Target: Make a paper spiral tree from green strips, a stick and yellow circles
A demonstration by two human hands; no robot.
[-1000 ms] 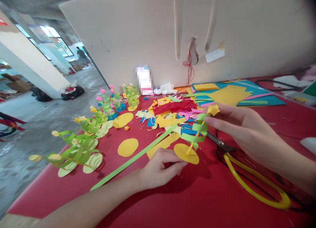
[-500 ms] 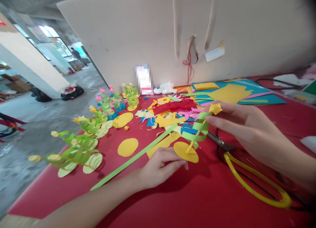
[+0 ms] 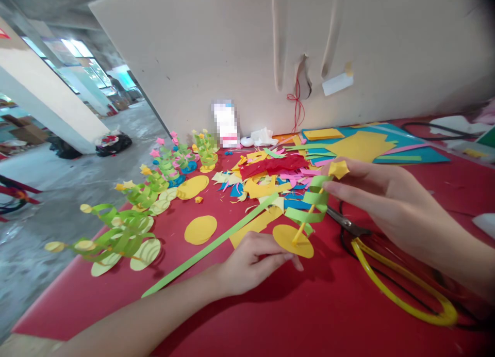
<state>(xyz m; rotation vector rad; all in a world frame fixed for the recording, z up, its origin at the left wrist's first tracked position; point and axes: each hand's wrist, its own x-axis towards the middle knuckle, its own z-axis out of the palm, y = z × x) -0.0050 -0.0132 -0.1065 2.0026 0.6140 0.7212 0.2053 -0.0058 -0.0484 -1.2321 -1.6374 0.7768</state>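
Note:
A paper flower is in my hands: a yellow star point(image 3: 339, 169) on a thin yellow stem point(image 3: 309, 216), a curled green paper strip point(image 3: 317, 198) around the stem, and a round yellow base point(image 3: 288, 238). My right hand point(image 3: 381, 197) pinches it near the top, just below the star. At the base, my left hand point(image 3: 253, 264) has its fingers against the disc's edge and underside, partly hidden by it. The flower leans, its star up and to the right. Behind my left hand lies a long flat green strip point(image 3: 209, 247). Yellow-handled scissors point(image 3: 402, 295) rest under my right hand.
Finished paper flowers point(image 3: 124, 228) stand along the left table edge. Yellow paper discs point(image 3: 200, 229) and a small yellow star point(image 3: 198, 199) lie nearby. Colourful paper scraps point(image 3: 266, 184) are heaped mid-table, blue sheets point(image 3: 415, 148) behind right. A phone point(image 3: 225, 124) leans on the board.
The flower's yellow base has tilted and shifted slightly right and down. One finger of my left hand now shows further out beneath it. My right hand has barely moved.

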